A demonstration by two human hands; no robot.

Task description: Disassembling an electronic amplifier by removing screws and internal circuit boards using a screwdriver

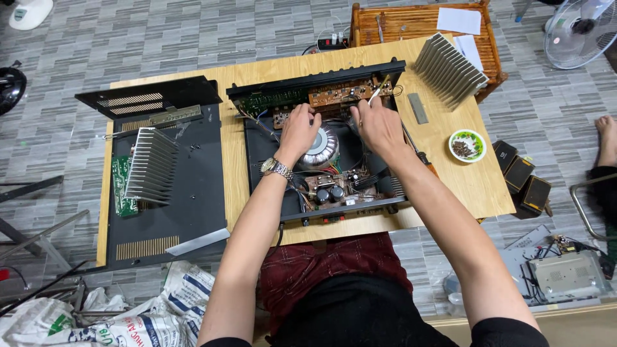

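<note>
An opened amplifier chassis (321, 151) lies mid-table, its round toroidal transformer (320, 148) at the centre. Just left of the transformer the left hand (299, 128) presses down, grip unclear; just right of it, the right hand (379, 125) pinches a slim metal tool (378, 92) over the brown circuit board (340, 95).

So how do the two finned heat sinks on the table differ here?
The left heat sink lies on the black cover panel, still joined to a green circuit board; the right heat sink sits bare at the wooden table's far corner, overhanging it. The left looks darker, the right paler. Both are ribbed metal.
</note>
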